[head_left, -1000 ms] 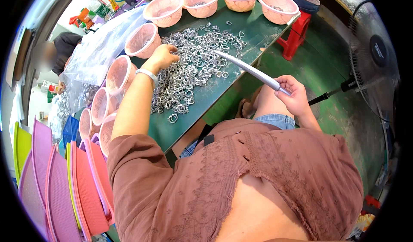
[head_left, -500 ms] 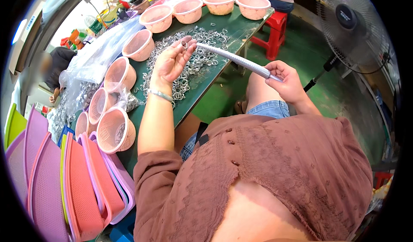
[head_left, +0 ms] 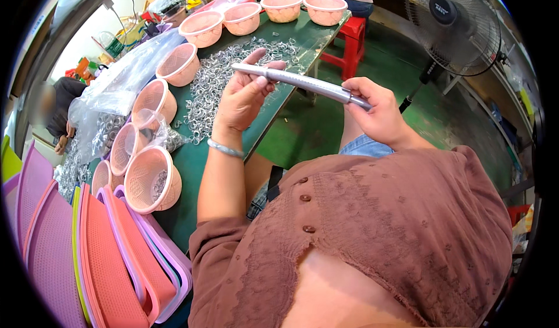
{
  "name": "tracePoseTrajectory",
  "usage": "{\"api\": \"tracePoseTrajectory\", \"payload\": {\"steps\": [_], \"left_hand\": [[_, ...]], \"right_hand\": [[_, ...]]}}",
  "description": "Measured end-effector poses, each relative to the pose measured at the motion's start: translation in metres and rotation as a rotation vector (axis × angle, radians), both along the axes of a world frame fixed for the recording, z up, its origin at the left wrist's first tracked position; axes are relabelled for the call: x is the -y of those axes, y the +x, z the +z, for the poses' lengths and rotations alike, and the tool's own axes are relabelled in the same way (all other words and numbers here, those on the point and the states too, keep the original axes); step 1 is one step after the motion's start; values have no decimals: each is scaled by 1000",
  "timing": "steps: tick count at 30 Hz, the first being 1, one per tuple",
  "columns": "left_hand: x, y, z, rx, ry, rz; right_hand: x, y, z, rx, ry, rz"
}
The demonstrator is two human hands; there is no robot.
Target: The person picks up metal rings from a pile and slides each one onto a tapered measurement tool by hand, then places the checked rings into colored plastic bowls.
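Observation:
A tapered silver ring mandrel (head_left: 308,83) lies across in front of me, its thin end to the left. My right hand (head_left: 375,109) is closed round its thick handle end. A small silver ring (head_left: 266,73) sits round the mandrel near the thin end. At that spot my left hand (head_left: 244,95) pinches the ring, thumb in front and some fingers hidden behind the mandrel. Below and beyond my left hand, a wide heap of loose silver rings (head_left: 212,86) covers part of the green table (head_left: 314,39).
Pink baskets (head_left: 177,66) line the table's far and left edges; the nearest basket (head_left: 152,179) holds some rings. Stacked purple and red plastic baskets (head_left: 110,258) stand at lower left. A clear plastic bag (head_left: 169,133), a red stool (head_left: 351,48), a fan (head_left: 454,22) and two other people are around.
The ring, held in my left fingertips off the mandrel's tip before, is now on the mandrel. The thin end has passed leftward through my left hand's fingers.

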State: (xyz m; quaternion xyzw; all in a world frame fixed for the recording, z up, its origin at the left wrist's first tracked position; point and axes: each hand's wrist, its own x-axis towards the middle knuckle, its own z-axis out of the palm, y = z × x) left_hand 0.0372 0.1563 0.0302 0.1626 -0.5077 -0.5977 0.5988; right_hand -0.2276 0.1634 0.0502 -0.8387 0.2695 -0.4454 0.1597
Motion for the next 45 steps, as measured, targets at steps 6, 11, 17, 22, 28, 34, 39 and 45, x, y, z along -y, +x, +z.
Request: {"api": "tracePoseTrajectory", "payload": {"steps": [6, 11, 17, 22, 28, 34, 39, 45], "left_hand": [[-25, -27, -6, -30, 22, 46], [-31, -20, -17, -129, -52, 85], [-25, -27, -19, -135, 7, 124], [-13, -28, -21, -20, 91, 204], [26, -29, -19, -332, 197, 405], [119, -36, -5, 29, 424, 465], [240, -75, 12, 166, 661, 274], [352, -122, 45, 67, 540, 334]], "right_hand": [[4, 40, -14, 63, -302, -7], [7, 54, -20, 56, -480, -15], [17, 49, -19, 41, -468, -24], [30, 41, -24, 87, -338, 20], [53, 3, -39, 122, 19, 64], [78, -79, -100, 246, 597, 56], [92, -111, -127, 439, 890, 57], [109, -117, -127, 541, 919, 48]]}}
